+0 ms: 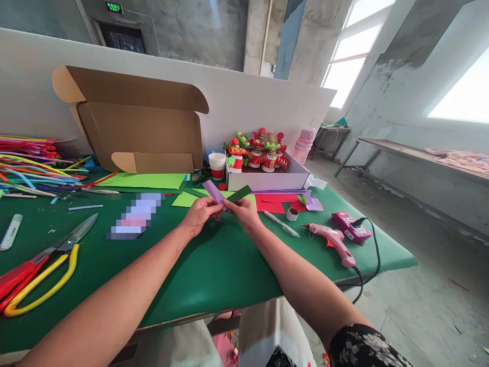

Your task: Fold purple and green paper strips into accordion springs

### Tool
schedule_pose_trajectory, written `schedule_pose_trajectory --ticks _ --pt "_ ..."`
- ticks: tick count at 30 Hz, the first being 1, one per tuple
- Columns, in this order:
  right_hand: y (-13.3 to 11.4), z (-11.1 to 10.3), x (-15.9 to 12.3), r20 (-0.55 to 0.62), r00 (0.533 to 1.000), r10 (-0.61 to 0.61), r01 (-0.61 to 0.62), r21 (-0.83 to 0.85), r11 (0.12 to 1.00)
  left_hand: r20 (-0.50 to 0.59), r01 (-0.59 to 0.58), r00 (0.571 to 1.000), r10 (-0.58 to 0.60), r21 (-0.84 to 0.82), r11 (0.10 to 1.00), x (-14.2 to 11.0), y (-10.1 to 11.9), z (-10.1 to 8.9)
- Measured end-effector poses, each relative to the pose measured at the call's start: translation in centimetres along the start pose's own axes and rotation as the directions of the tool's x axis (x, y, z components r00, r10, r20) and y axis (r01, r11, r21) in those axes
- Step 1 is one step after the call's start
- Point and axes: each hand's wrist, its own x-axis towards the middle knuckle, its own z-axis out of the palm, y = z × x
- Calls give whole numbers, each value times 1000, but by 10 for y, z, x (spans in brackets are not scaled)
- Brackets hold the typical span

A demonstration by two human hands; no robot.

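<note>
My left hand (199,215) pinches a purple paper strip (213,191) that slants up to the left. Close beside it, my right hand (245,214) grips a dark green paper strip (240,193) pointing up to the right. Both sets of fingertips meet over the green table, where the strips' lower ends come together; whether they are joined is hidden by the fingers. Behind the hands lie light green paper sheets (183,199) and red paper pieces (272,207). A silver pen (281,224) and a small paper ring (292,214) rest right of my right hand.
A pink glue gun (332,238) and its corded pink box (351,228) sit at right. Large scissors (61,250) and pipe cleaners (34,165) are at left. Behind stand an open cardboard box (141,127), paper cups (217,165) and a white box (267,181) of red-green figures.
</note>
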Motion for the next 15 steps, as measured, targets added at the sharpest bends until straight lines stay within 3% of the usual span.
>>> schedule_pose_trajectory --ticks 3,8,15 --pt "-1 -3 1 -25 999 -45 43 -102 994 -38 -24 999 22 -40 999 0 1 0" --pt "0 -2 2 17 1000 20 -18 -144 989 -179 -97 979 95 0 995 4 -1 0" --pt "1 -1 2 -31 998 57 -63 -257 964 -326 -113 944 53 -167 979 13 2 -10"
